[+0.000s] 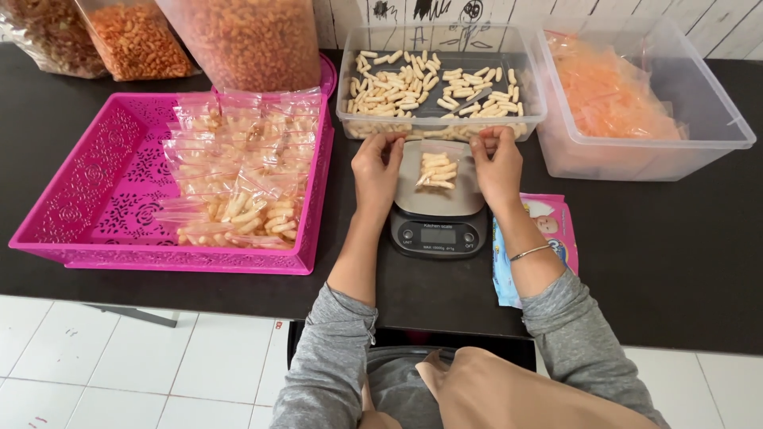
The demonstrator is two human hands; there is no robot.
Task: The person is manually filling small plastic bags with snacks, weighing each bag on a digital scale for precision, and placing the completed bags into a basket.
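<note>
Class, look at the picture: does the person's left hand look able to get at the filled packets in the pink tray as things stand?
Probably yes. The left hand pinches the small bag on the scale, and the pink tray of packets lies just beside it, open-topped, with nothing between. It would have to let go of the bag first.

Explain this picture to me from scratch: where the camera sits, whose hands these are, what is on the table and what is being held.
There is no machine here. One camera, worn on a person's head, looks down at their own two bare hands.

The left hand and right hand pinch the two top corners of a small clear bag of pale stick snacks, which rests on a small kitchen scale.

All this stands on a dark table. Behind the scale is a clear tub of loose snack sticks. At the picture's left, a pink basket holds filled bags. At the right, another clear tub holds orange plastic. A colourful packet lies under the right forearm.
</note>
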